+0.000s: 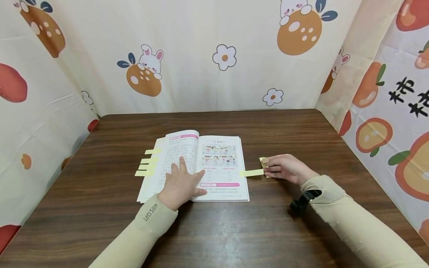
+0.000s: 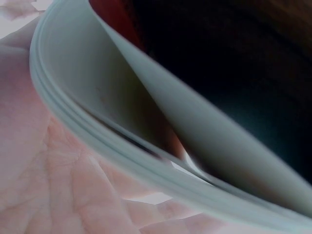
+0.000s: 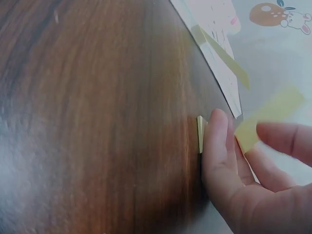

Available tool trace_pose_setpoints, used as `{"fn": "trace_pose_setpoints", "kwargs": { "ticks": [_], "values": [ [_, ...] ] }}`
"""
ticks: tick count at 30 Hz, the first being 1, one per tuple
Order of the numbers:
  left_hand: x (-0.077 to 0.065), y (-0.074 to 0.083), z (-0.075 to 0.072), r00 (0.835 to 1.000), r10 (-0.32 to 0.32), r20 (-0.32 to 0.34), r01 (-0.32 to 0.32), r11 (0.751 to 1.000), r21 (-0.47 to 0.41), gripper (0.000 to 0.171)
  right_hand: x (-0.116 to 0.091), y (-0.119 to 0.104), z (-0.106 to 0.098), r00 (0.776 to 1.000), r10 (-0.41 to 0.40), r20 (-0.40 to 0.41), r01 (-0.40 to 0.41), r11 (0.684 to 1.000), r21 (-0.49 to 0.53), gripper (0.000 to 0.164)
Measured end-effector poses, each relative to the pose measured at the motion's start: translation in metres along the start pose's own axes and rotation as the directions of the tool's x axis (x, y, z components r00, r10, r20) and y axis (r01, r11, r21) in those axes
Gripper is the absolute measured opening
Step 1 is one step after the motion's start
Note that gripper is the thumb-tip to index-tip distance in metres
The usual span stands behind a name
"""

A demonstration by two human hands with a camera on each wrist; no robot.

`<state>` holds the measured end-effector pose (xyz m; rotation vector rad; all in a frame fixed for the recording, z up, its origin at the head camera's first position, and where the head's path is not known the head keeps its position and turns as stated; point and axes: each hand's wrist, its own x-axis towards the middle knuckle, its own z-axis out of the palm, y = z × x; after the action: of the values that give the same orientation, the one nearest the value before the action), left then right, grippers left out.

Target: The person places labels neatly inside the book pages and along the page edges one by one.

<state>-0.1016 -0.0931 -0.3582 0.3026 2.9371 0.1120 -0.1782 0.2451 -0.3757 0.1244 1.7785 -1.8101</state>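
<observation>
An open book [image 1: 221,186] with printed text and pictures lies on the table. My left hand [image 1: 181,186] rests on it with fingers spread, across the left page and the fold; curved page edges [image 2: 112,131] fill much of the left wrist view. Right of the book, my right hand [image 1: 285,169] pinches a yellow sticky note [image 3: 273,117] between thumb and fingers. Beneath those fingers shows the edge of a yellow sticky note pad [image 3: 200,134], mostly hidden. One yellow strip [image 1: 252,173] sticks out from the right page, close to the right fingertips.
Several yellow strips [image 1: 146,173] stick out along the book's left edge. The brown wooden table [image 1: 234,230] reaches back to a patterned curtain [image 1: 194,74], with curtain at both sides too. A black band [image 1: 305,201] is on the right wrist.
</observation>
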Motion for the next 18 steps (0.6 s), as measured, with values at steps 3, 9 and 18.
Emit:
{"fn": "trace_pose_setpoints", "kwargs": {
  "ticks": [3, 9, 18],
  "values": [
    [0.0005, -0.0007, 0.0001, 1.0, -0.001, 0.002, 0.001, 1.0, -0.002, 0.069, 0.0, -0.0006, -0.0009, 1.0, 0.01, -0.013, -0.01, 1.0, 0.004, 0.051],
    [0.0009, -0.0008, 0.0005, 1.0, -0.003, 0.003, 0.003, 1.0, -0.004, 0.07, -0.0025, -0.0036, -0.0013, 0.999, 0.004, -0.048, 0.0, 0.997, 0.081, 0.037],
    [0.0004, -0.0008, 0.0, 1.0, 0.0, -0.002, 0.0, 1.0, 0.004, 0.07, 0.0028, -0.0049, 0.0065, 0.992, -0.12, -0.039, 0.121, 0.992, 0.022, 0.061]
  ]
}}
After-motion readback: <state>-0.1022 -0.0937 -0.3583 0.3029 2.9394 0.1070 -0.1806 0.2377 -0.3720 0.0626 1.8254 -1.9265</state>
